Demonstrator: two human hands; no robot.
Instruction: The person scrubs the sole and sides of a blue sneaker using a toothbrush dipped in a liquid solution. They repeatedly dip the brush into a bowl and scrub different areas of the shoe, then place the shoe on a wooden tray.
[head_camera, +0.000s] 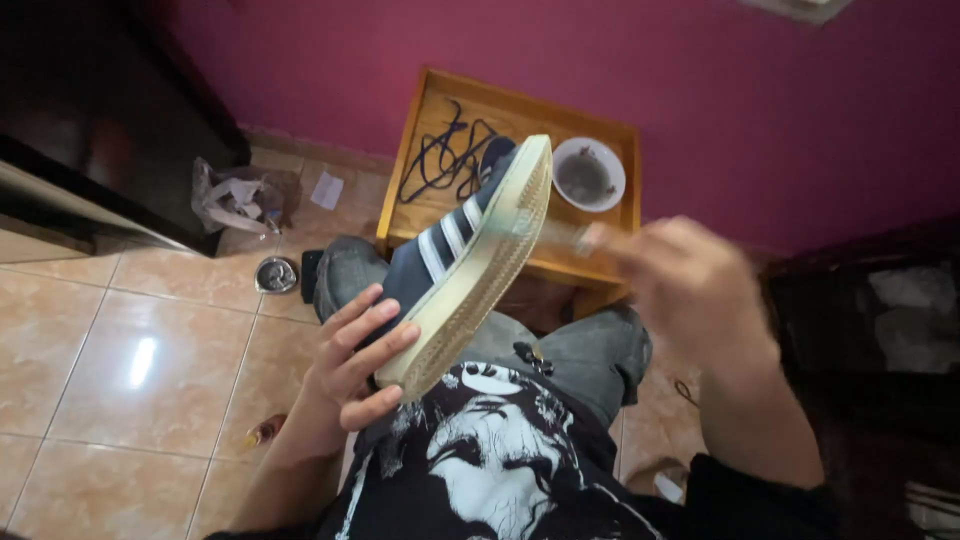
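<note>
Looking down from the head camera: seated person, one navy sneaker (455, 250) with white stripes held up over the lap, pale sole turned toward the right. Left hand (350, 365) grips the heel end, fingers wrapped on the sole edge, thumb behind. Right hand (690, 285) is blurred, raised beside the sole near the toe; fingers look closed on something pale and thin, possibly a brush (565, 235), cannot tell for sure.

Progress, as a judgement: laces are out of the shoe, one dark tangle (445, 155) lying at the left side of the small wooden table (620, 135). Sole looks grimy along its length, so cleaning seems early.

Count: one shoe, one lace pile, one white bowl (588, 173) at the table's right rear corner, holding murky liquid. On the tiled floor (150, 330) left of the table: one crumpled plastic bag (235, 200), one small metal dish (275, 274).
</note>
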